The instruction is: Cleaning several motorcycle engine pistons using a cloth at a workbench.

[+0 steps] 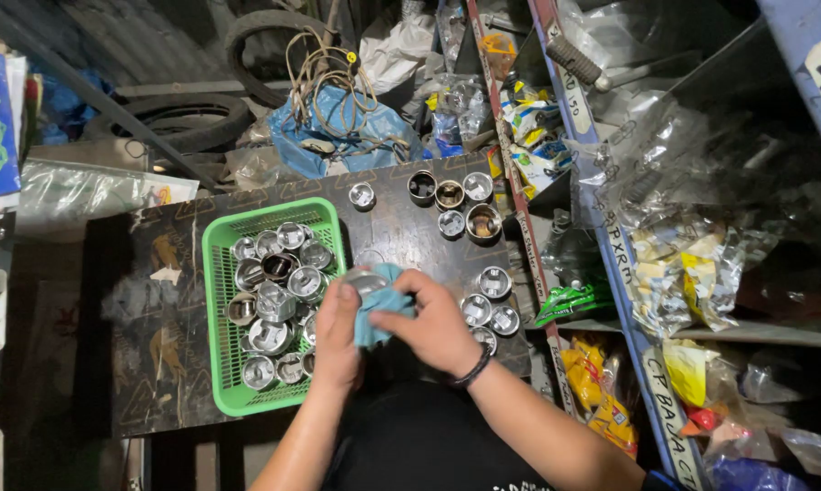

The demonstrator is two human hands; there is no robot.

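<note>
Metal piston [365, 283], crown up-left, between left hand [338, 336] and right hand [433, 327].

A single head-worn camera looks steeply down, close over the dark worktable [401, 227].

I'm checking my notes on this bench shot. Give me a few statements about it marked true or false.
1. The basket is red. False: it is green.
2. The right hand presses a blue cloth on a metal cup. True.
3. The basket is empty. False: it is full of metal cups.
4. The left hand holds the cup being wiped. True.
5. Cups stand on the board right of the hands. True.
</note>
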